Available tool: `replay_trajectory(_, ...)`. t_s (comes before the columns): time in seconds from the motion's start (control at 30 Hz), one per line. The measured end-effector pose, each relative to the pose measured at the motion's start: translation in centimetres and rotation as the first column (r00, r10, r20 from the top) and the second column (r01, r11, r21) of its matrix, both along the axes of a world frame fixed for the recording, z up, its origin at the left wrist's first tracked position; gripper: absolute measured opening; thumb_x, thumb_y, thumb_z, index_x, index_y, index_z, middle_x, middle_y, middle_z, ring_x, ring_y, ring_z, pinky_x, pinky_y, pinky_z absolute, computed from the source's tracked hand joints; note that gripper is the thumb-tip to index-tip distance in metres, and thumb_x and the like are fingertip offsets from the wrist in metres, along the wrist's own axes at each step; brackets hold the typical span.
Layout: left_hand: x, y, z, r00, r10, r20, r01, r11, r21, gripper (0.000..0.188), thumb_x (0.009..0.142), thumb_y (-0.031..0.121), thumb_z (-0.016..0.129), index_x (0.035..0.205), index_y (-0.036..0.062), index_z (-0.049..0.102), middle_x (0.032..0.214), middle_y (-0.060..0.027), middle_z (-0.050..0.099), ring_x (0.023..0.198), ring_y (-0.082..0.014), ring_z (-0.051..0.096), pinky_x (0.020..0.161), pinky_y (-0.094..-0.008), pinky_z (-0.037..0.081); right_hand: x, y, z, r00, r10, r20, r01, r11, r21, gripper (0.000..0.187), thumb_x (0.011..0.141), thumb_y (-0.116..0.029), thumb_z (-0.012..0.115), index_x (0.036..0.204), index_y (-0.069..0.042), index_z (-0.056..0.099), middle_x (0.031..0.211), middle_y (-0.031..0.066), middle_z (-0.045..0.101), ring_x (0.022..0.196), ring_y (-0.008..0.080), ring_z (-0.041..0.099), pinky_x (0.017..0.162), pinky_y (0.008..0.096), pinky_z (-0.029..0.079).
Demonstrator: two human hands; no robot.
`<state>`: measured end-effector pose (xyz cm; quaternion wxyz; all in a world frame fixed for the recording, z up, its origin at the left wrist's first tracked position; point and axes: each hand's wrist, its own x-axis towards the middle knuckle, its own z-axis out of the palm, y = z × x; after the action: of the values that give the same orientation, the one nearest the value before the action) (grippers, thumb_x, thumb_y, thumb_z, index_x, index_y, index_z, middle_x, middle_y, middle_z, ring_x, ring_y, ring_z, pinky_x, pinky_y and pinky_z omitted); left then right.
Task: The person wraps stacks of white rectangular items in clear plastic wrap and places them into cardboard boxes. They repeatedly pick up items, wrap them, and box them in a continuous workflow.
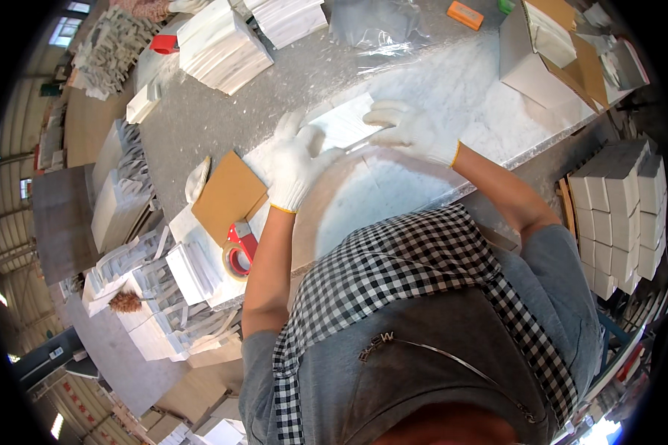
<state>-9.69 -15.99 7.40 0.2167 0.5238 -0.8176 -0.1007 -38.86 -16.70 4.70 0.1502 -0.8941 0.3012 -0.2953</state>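
Note:
A flat white marble tile (343, 122), faintly veined, lies on the worktable between my hands. My left hand (295, 163), in a white knit glove, grips its left end, thumb along the near edge and fingers toward the far side. At the right end my right hand (412, 133), gloved the same way, holds the tile with its fingers over the top and its thumb near the close edge. Whether one tile or a thin stack lies there, I cannot tell. Left of my left hand is a brown cardboard sheet (228, 194).
A red tape dispenser (239, 251) sits by my left forearm. Stacked white slabs (223, 48) stand at the far left, beside clear plastic bags (378, 26). An orange block (465, 14) lies at the back. An open carton (527, 70) stands right; boxes (616, 208) are piled beyond the table edge.

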Motion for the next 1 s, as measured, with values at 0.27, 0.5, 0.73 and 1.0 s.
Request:
replay_trajectory(0.27, -0.7, -2.0, 2.7, 0.935, -0.180, 0.304, 0.115, 0.969, 0.220, 0.094, 0.067, 0.048, 0.089, 0.142, 0.0031, 0.055, 0.127, -0.0250, 0.066, 0.118, -0.0430, 0.062, 0.104, -0.0498, 0.047, 0.0, 0.3, 1.0, 0.999, 0.027, -0.025, -0.029, 0.997, -0.073, 0.025, 0.083, -0.019, 0.073, 0.108, -0.015, 0.077, 0.131, 0.0095, 0.066, 0.129, 0.0343, 0.058, 0.106, 0.0440, 0.051)
replay_trajectory(0.5, 0.3, -3.6, 3.0, 0.905, -0.300, 0.303, 0.235, 0.944, 0.233, 0.087, 0.074, 0.055, 0.081, 0.137, 0.0003, 0.056, 0.112, -0.0254, 0.068, 0.107, -0.0408, 0.065, 0.098, -0.0496, 0.048, 0.2, -0.9, 0.9, 0.991, 0.055, -0.120, -0.092, 0.939, -0.330, 0.029, 0.082, -0.021, 0.070, 0.109, -0.012, 0.071, 0.130, 0.0111, 0.064, 0.126, 0.0342, 0.059, 0.104, 0.0459, 0.051)
replay_trajectory(0.73, -0.2, -3.1, 3.7, 0.884, -0.341, 0.321, 0.248, 0.922, 0.296, 0.075, 0.083, 0.050, 0.077, 0.147, 0.0151, 0.058, 0.124, -0.0263, 0.064, 0.110, -0.0451, 0.063, 0.096, -0.0506, 0.049, -1.3, 0.3, 1.4, 0.986, -0.107, -0.130, 0.067, 0.958, -0.280, 0.032, 0.088, -0.033, 0.070, 0.114, -0.015, 0.071, 0.137, 0.0097, 0.062, 0.126, 0.0345, 0.060, 0.105, 0.0466, 0.049)
replay_trajectory(1.0, 0.7, -1.9, 1.5, 0.903, -0.321, 0.284, 0.299, 0.947, 0.121, 0.077, 0.077, 0.048, 0.082, 0.145, 0.0202, 0.060, 0.119, -0.0231, 0.060, 0.107, -0.0434, 0.060, 0.093, -0.0499, 0.049, -0.9, 2.3, -2.3, 0.819, -0.555, 0.144, 0.494, 0.811, 0.313, 0.038, 0.101, -0.033, 0.060, 0.130, -0.010, 0.068, 0.138, 0.0177, 0.064, 0.126, 0.0353, 0.061, 0.106, 0.0424, 0.048)
